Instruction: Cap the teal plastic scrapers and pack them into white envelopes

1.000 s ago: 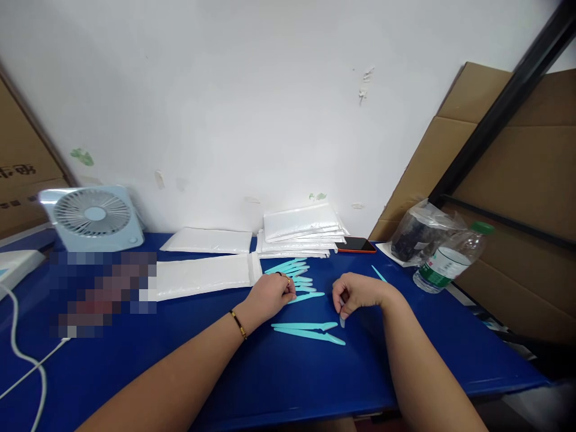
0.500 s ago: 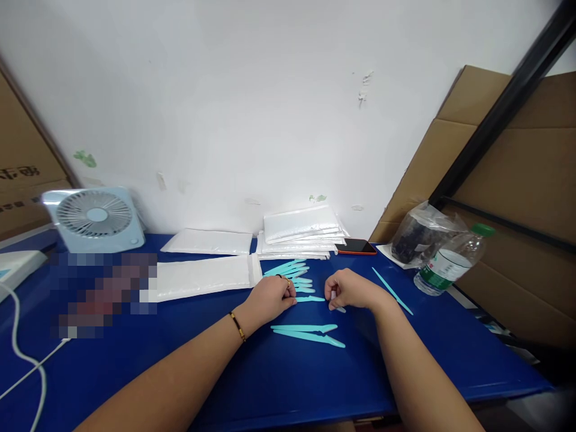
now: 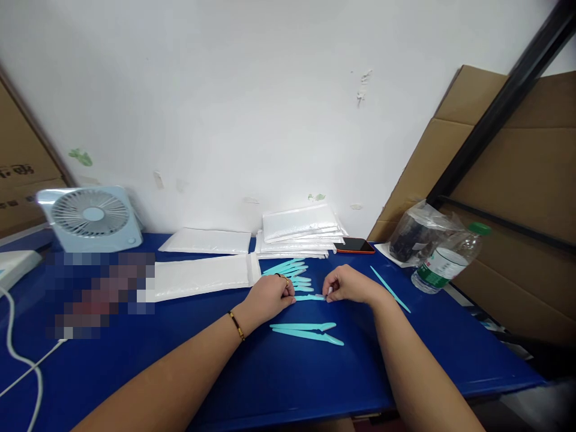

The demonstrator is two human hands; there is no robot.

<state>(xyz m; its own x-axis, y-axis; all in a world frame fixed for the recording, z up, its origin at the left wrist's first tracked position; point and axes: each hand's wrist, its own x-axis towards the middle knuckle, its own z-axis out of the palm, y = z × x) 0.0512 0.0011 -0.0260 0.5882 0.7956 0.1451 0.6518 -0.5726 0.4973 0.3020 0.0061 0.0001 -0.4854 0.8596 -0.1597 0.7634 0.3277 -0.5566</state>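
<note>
My left hand [image 3: 271, 298] pinches the handle end of a turquoise eyebrow razor [image 3: 307, 298]. At the razor's other end, the closed fingertips of my right hand [image 3: 338, 284] hold a small whitish piece that looks like a blade cover [image 3: 330, 290]; whether it is on the blade I cannot tell. Several more turquoise razors [image 3: 283, 266] lie fanned out behind my left hand, partly hidden by it. Nearer to me, two razors [image 3: 308, 336] rest side by side on the blue table [image 3: 288, 384]. One more razor [image 3: 390, 289] lies slanted to the right of my right hand.
White padded envelopes [image 3: 297, 225] are stacked by the wall, with two others [image 3: 204, 241] [image 3: 202, 278] to their left. A phone [image 3: 355, 245] lies beside the stack. A water bottle [image 3: 438, 267] and a bagged dark item [image 3: 405, 240] stand right. A fan [image 3: 92, 219] stands left.
My right hand has brought the small whitish piece up and inward, from below the razor to its blade end. My left hand keeps its hold on the razor.
</note>
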